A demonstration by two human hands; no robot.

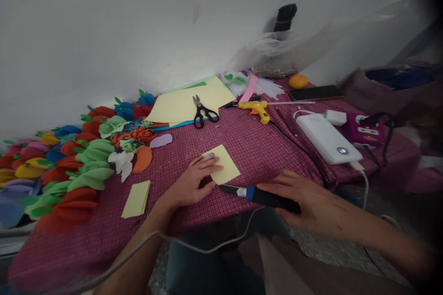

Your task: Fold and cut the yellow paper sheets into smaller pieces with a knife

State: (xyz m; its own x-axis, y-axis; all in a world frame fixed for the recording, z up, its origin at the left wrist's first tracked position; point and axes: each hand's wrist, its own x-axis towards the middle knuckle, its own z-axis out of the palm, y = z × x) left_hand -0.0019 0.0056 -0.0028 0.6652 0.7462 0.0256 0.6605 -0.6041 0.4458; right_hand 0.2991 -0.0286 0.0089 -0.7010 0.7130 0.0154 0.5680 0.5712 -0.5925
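My left hand (197,179) rests on a small pale yellow square piece (226,166), its fingers stretched over the left side and apart from the thumb. My right hand (294,191) is closed around the black and blue handle of a utility knife (266,198). The knife's dark blade points left and meets the lower corner of the square, close to my left thumb. A small stack of yellow rectangles (136,199) lies left of my left hand.
Black scissors (200,113) lie on large yellow sheets (183,101). A yellow glue gun (258,109) trails a black cord. A white power bank (327,138) and purple power strip (367,131) stand right. Colourful petalled shapes (86,166) crowd the left. A white cable (207,250) hangs in front.
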